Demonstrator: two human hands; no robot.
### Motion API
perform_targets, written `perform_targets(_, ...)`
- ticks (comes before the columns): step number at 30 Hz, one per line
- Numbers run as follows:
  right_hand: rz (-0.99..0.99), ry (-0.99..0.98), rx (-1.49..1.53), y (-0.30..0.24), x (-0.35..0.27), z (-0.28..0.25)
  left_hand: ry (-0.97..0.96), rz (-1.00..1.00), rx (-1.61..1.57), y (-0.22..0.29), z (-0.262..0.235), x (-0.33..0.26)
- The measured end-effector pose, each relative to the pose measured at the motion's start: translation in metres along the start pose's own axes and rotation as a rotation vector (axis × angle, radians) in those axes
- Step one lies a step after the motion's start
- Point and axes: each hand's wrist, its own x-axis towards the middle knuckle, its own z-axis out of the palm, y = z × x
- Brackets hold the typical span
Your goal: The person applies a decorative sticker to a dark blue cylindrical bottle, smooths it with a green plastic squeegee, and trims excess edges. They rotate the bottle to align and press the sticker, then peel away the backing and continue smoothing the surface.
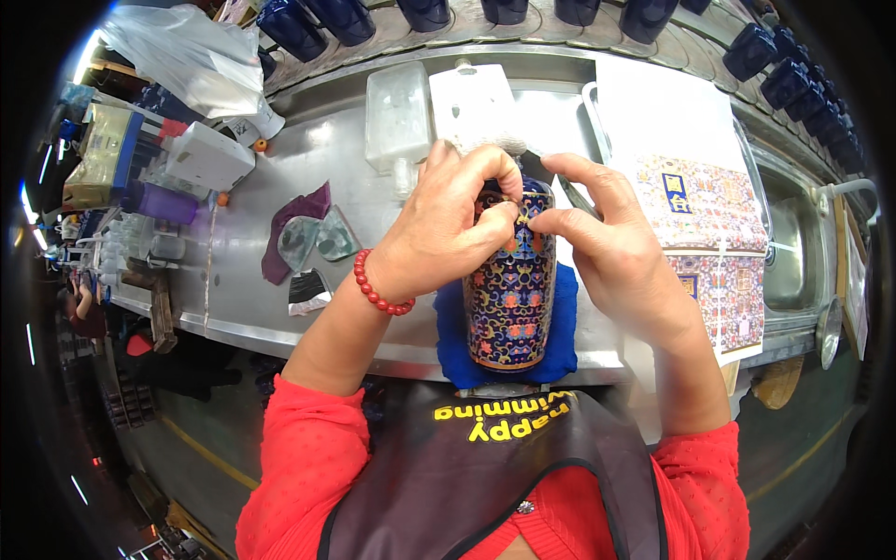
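The vase point(511, 280) is lying on a cloth point(453, 327) at the near edge of the surface point(243, 280), its mouth pointing far. The left hand point(439, 233) and right hand point(611, 247) are meeting over its far end. Rags point(303, 238) are lying to its left, a printed sheet point(709, 224) to its right, two plastic boxes point(399, 117) behind it. A sink point(789, 252) is sitting far right.
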Motion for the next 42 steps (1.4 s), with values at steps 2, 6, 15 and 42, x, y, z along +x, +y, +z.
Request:
perform_targets(2, 0.008, 0.001, 0.011, -0.001, 0.001, 0.001, 0.029, 0.011, -0.020, -0.001, 0.002, 0.000)
perform_targets(6, 0.002, -0.022, 0.018, -0.002, 0.001, 0.001, 0.021, 0.026, 0.007, -0.002, 0.001, 0.000)
perform_targets(15, 0.065, -0.009, 0.096, -0.003, 0.002, 0.003, 0.025, 0.012, -0.004, -0.003, 0.002, 0.000)
perform_targets(42, 0.109, 0.074, 0.144, 0.004, -0.010, 0.010, -0.018, -0.008, -0.043, 0.000, -0.006, -0.004)
